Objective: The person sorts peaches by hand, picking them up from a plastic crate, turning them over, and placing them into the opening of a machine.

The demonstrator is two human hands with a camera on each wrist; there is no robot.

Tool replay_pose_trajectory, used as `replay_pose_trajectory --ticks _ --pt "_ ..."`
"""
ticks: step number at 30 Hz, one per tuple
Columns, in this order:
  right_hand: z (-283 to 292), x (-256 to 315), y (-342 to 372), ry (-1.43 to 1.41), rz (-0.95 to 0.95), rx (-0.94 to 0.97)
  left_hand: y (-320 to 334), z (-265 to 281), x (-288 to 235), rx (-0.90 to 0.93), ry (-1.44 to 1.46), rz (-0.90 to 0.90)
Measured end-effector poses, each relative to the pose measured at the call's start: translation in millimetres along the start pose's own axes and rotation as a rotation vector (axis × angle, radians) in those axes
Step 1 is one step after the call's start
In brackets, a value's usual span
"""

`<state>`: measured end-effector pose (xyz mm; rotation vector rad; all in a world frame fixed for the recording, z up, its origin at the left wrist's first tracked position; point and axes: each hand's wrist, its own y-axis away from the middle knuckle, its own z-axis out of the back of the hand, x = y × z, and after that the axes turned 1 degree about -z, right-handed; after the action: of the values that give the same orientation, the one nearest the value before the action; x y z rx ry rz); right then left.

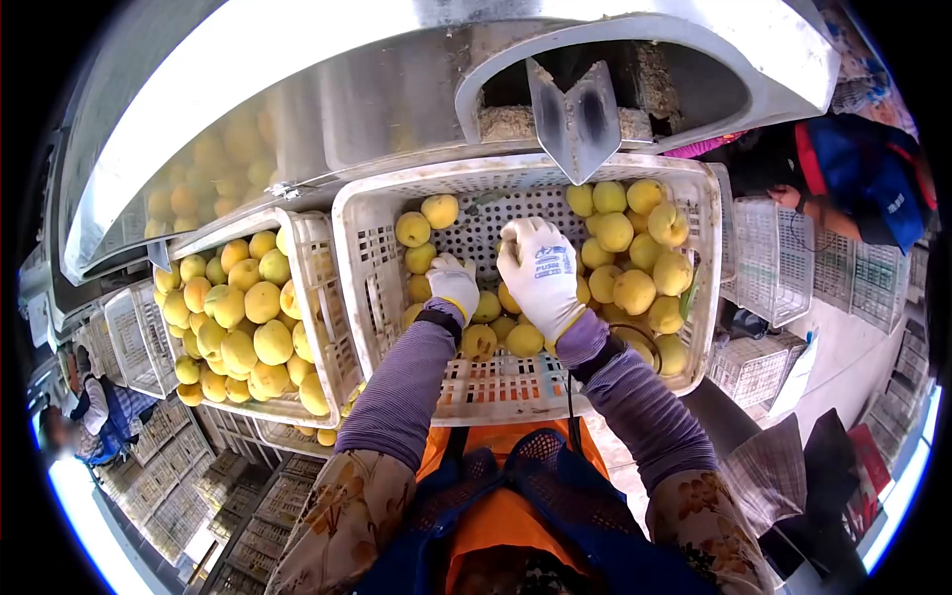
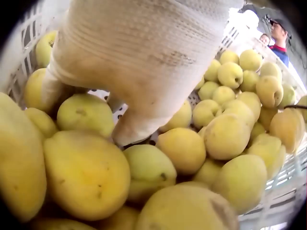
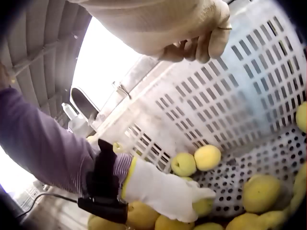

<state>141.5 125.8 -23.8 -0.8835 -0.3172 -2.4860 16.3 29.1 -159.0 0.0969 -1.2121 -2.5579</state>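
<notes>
A white plastic crate (image 1: 362, 288) holds yellow peaches, with a cluster of peaches (image 1: 635, 258) on its right side. Down among the fruit at the crate's left, my gloved left hand (image 1: 454, 283) grips a greenish-yellow peach (image 2: 86, 115), its thumb on one side and fingers on the other. More peaches (image 2: 86, 175) lie close below that hand. My gloved right hand (image 1: 540, 273) hovers over the middle of the crate. In the right wrist view its fingers (image 3: 218, 43) are loosely curled, with nothing seen in them.
A second crate full of peaches (image 1: 238, 317) stands at the left. Behind the crates rises a metal machine (image 1: 397, 109) with a pointed chute (image 1: 578, 119) over the back rim. Stacked crates (image 1: 773, 258) and a person in blue (image 1: 868, 178) are at the right.
</notes>
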Motion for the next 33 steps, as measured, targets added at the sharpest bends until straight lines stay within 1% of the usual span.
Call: replay_pose_trajectory --ticks 1,2,3,4,6,7,8,9,10,11,12,14,15,16,17,18,20,21,22,24,26,28,30,31,32,33 --pt "-32.1 -24.7 5.5 0.142 -0.001 0.213 -9.6 -7.3 -4.2 -0.033 -0.054 0.011" --pt "-60.9 -45.7 5.2 0.364 0.009 0.45 -17.9 -13.8 -8.0 -0.068 -0.109 0.025" --pt "-91.4 -68.2 1.5 0.538 -0.056 0.692 -18.3 -14.5 -10.7 -0.155 -0.103 0.07" --pt "-87.9 -73.4 -0.2 0.438 -0.104 0.772 -15.9 -9.1 -9.0 -0.124 -0.051 0.052" --pt "-89.4 -81.4 -28.7 0.422 -0.211 0.903 -8.8 8.4 -3.2 -0.064 0.051 0.017" --pt "-87.9 -87.7 -25.9 0.368 -0.22 0.89 0.5 16.3 1.4 -0.105 0.136 0.016" --pt "-80.8 -95.1 -29.0 0.321 -0.227 0.857 -5.7 11.9 7.1 -0.103 0.388 0.072" --pt "-62.9 -97.7 -27.7 0.008 -0.337 0.781 -17.1 2.6 13.1 -0.104 0.644 0.123" --pt "-46.2 -97.2 -24.3 -0.207 -0.329 0.678 -8.3 15.9 16.5 -0.094 0.904 0.175" --pt "-33.8 -89.5 -15.4 -0.603 -0.381 0.6 11.0 25.8 24.3 0.113 1.565 0.075" --pt "-20.2 -78.6 -7.2 -1.0 -0.414 0.492 36.1 40.0 17.1 0.155 2.042 0.099" --pt "27.4 -25.1 5.2 -1.067 -0.227 0.308 76.8 69.6 9.1 0.235 2.499 -0.263" --pt "43.9 -10.0 9.5 -0.822 -0.11 0.215 99.6 90.7 5.1 0.177 2.499 -0.325" --pt "54.6 -0.2 11.1 -0.566 0.064 0.048 119.4 110.6 2.6 0.12 2.497 -0.39" --pt "74.0 21.8 11.1 -0.458 0.072 -0.036 132.7 123.7 3.7 0.098 2.481 -0.404" --pt "97.9 46.2 9.4 -0.349 0.077 -0.124 151.4 144.9 2.4 0.022 2.451 -0.499" --pt "133.0 71.6 7.0 -0.341 0.141 -0.229 180.9 187.3 3.7 -0.058 2.416 -0.631" --pt "145.6 80.3 5.5 -0.413 0.193 -0.299 192.7 203.2 2.4 -0.118 2.401 -0.657" --pt "153.0 85.9 0.1 -0.508 0.186 -0.358 200.7 216.0 5.6 -0.161 2.291 -0.705" --pt "143.6 80.6 -34.6 -0.284 0.225 -0.577 199.2 224.6 8.2 -0.178 2.222 -0.669" --pt "93.4 40.1 -71.7 0.031 0.112 -0.621 185.5 204.7 12.4 -0.067 2.212 -0.622" --pt "85.8 34.9 -85.3 0.12 0.131 -0.708 177.8 194.3 13.5 0.002 2.234 -0.554" --pt "80.8 31.5 -103.3 0.139 0.147 -0.725 177.7 192.7 14.7 0.063 2.273 -0.613" --pt "85.0 34.1 -115.3 0.119 0.113 -0.678 175.1 194.2 13.0 0.049 2.286 -0.65" --pt "88.7 34.0 -129.0 0.161 0.142 -0.714 170.5 197.9 11.7 0.034 2.294 -0.69" --pt "100.8 43.3 -129.2 0.137 0.142 -0.658 167.8 199.6 10.7 0.025 2.302 -0.722"
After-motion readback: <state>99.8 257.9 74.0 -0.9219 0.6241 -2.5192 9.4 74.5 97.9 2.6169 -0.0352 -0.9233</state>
